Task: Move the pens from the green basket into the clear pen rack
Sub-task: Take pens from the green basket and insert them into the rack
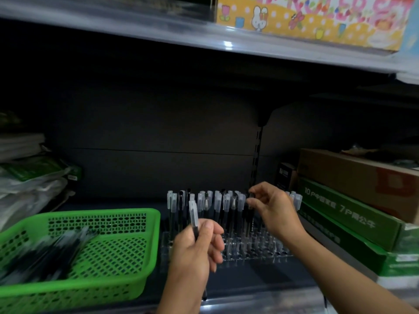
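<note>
A green basket (127,266) stands at the lower left of the shelf with several black pens (52,250) heaped in its left half. To its right stands the clear pen rack (256,250), its back rows filled with several upright capped pens (217,202) and its front holes bare. My left hand (195,252) grips one black pen (193,214) upright, cap up, in front of the rack's left end. My right hand (272,209) pinches the top of a dark pen (251,197) standing in the rack's back right part.
Stacked cardboard boxes (353,214), green and brown, close off the right side next to the rack. Plastic-wrapped packs (29,182) pile up at the left behind the basket. An upper shelf (204,35) with a colourful box (310,17) hangs overhead.
</note>
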